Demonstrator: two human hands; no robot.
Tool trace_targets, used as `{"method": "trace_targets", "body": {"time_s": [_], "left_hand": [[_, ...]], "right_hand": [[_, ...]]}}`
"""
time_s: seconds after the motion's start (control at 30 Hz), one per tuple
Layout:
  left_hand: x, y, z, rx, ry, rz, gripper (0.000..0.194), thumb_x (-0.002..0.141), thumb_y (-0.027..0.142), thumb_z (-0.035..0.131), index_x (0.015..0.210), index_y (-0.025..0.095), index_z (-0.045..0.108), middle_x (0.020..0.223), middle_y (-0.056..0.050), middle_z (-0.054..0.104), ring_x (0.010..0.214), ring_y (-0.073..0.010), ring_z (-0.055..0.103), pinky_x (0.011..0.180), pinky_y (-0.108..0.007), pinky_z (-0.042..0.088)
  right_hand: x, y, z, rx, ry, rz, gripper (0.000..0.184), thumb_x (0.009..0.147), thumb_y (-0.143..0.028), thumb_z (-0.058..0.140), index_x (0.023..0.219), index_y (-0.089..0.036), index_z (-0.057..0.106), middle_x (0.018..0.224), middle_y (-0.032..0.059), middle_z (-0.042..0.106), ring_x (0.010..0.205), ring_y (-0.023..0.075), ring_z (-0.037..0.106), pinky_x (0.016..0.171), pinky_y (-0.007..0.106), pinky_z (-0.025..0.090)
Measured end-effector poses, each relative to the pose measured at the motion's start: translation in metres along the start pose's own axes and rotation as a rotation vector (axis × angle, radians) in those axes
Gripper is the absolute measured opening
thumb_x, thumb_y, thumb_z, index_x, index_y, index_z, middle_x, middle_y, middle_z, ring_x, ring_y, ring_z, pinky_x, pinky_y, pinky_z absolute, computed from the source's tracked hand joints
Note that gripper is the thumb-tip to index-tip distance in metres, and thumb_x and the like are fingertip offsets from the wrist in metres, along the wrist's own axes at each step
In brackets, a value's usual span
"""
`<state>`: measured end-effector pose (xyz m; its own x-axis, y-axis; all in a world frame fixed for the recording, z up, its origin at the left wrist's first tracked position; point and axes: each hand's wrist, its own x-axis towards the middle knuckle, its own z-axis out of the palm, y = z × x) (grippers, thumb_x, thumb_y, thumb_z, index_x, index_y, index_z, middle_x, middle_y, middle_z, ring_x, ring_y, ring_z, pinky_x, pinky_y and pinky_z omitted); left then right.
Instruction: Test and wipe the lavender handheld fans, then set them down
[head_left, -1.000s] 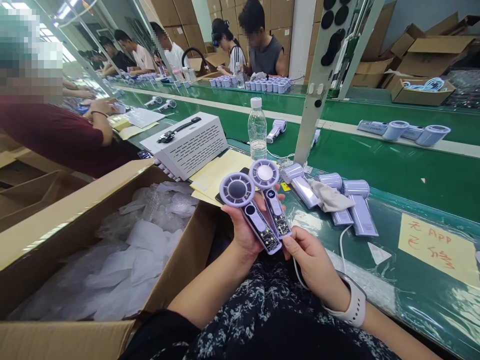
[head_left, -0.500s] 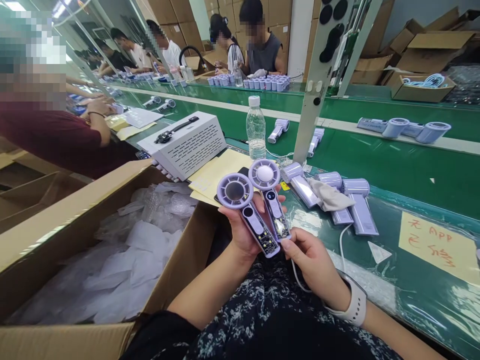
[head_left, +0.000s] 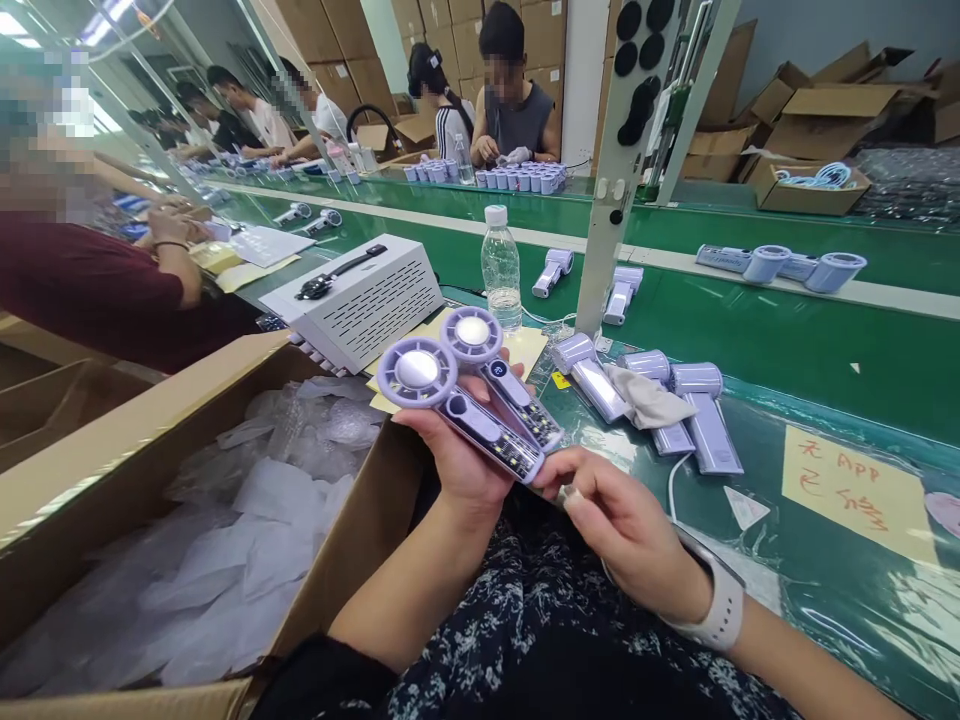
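Two purple handheld fans lie side by side in my left hand [head_left: 461,470], fingers wrapped round their handles. The near fan [head_left: 480,422] has a dark display; the far fan [head_left: 517,400] shows lit characters on its small display. Both handles have clear fronts with circuit boards visible. My right hand [head_left: 626,535] is closed at the handles' lower ends, pinching the pale plug of a charging cable [head_left: 568,493]. The plug appears apart from the fans. On the bench to the right lie several more purple fans [head_left: 709,425], a pale cloth [head_left: 649,397] over some.
An open carton [head_left: 315,590] with plastic bags stands at my left. Beyond it sits a white metal box [head_left: 367,300]; a water bottle [head_left: 501,265] and a post [head_left: 604,230] stand nearby. A handwritten note [head_left: 859,495] lies right. Co-workers sit left and across the green belt [head_left: 690,300].
Both fans have shifted left and tilted flatter. The far fan's display text has changed. My right hand has moved slightly left, and the cable plug now shows between its fingers.
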<state>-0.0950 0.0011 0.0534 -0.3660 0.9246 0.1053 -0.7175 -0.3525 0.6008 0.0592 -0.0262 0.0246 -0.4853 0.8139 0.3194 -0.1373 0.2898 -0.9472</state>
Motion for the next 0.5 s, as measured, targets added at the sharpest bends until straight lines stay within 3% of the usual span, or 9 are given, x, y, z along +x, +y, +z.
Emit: {"method": "trace_targets", "body": {"time_s": [0.07, 0.13, 0.2, 0.23, 0.37, 0.43, 0.5], "left_hand": [[0.000, 0.004, 0.001, 0.015, 0.006, 0.003, 0.068, 0.069, 0.088, 0.062, 0.063, 0.021, 0.056, 0.100, -0.008, 0.072, 0.094, -0.0260, 0.068, 0.078, -0.039, 0.060], [-0.003, 0.007, 0.001, 0.002, -0.036, -0.050, 0.069, 0.066, 0.089, 0.063, 0.062, 0.021, 0.056, 0.103, -0.009, 0.072, 0.092, -0.0256, 0.068, 0.076, -0.038, 0.060], [-0.009, 0.005, 0.002, 0.002, -0.089, -0.104, 0.070, 0.062, 0.090, 0.065, 0.062, 0.020, 0.058, 0.108, -0.010, 0.073, 0.092, -0.0264, 0.068, 0.075, -0.038, 0.060], [-0.012, 0.003, 0.003, 0.015, -0.120, -0.114, 0.071, 0.061, 0.091, 0.065, 0.062, 0.020, 0.060, 0.107, -0.011, 0.073, 0.092, -0.0271, 0.068, 0.075, -0.039, 0.059], [-0.018, -0.008, 0.000, 0.129, -0.355, -0.158, 0.073, 0.062, 0.091, 0.064, 0.065, 0.018, 0.069, 0.079, -0.010, 0.069, 0.071, -0.0238, 0.065, 0.071, -0.038, 0.058], [-0.019, -0.015, -0.007, 0.205, -0.456, -0.292, 0.071, 0.063, 0.087, 0.068, 0.068, 0.016, 0.072, 0.065, -0.006, 0.063, 0.059, -0.0178, 0.057, 0.063, -0.033, 0.054], [-0.019, -0.023, -0.017, 0.273, -0.483, -0.490, 0.065, 0.065, 0.080, 0.073, 0.074, 0.015, 0.076, 0.065, -0.005, 0.064, 0.057, -0.0151, 0.056, 0.060, -0.028, 0.052]], "right_hand": [[0.003, -0.005, -0.009, -0.150, 0.029, -0.070, 0.028, 0.102, -0.029, 0.051, 0.075, -0.024, 0.045, 0.111, 0.0070, 0.070, 0.101, 0.0228, 0.064, 0.088, 0.039, 0.051], [0.009, -0.005, -0.020, -0.385, 0.173, -0.054, 0.023, 0.101, -0.030, 0.052, 0.079, -0.024, 0.051, 0.116, 0.0091, 0.070, 0.111, 0.0275, 0.062, 0.096, 0.047, 0.049], [0.016, -0.003, -0.030, -0.615, 0.325, -0.034, 0.011, 0.100, -0.033, 0.056, 0.096, -0.024, 0.060, 0.126, 0.0135, 0.065, 0.124, 0.0338, 0.056, 0.105, 0.057, 0.043], [0.019, -0.003, -0.034, -0.691, 0.364, -0.041, 0.016, 0.099, -0.034, 0.058, 0.108, -0.023, 0.061, 0.130, 0.0151, 0.062, 0.128, 0.0358, 0.053, 0.108, 0.060, 0.042], [0.022, -0.011, -0.044, -0.694, 0.270, -0.167, 0.051, 0.098, -0.019, 0.056, 0.146, -0.027, 0.042, 0.138, 0.0149, 0.053, 0.124, 0.0307, 0.057, 0.097, 0.049, 0.056], [0.021, -0.017, -0.054, -0.753, 0.235, -0.289, 0.070, 0.094, -0.005, 0.052, 0.155, -0.032, 0.030, 0.150, 0.0151, 0.042, 0.132, 0.0296, 0.053, 0.099, 0.047, 0.057], [0.019, -0.022, -0.069, -0.896, 0.154, -0.389, 0.079, 0.090, 0.004, 0.046, 0.157, -0.034, 0.028, 0.157, 0.0148, 0.036, 0.141, 0.0308, 0.045, 0.108, 0.052, 0.051]]}}
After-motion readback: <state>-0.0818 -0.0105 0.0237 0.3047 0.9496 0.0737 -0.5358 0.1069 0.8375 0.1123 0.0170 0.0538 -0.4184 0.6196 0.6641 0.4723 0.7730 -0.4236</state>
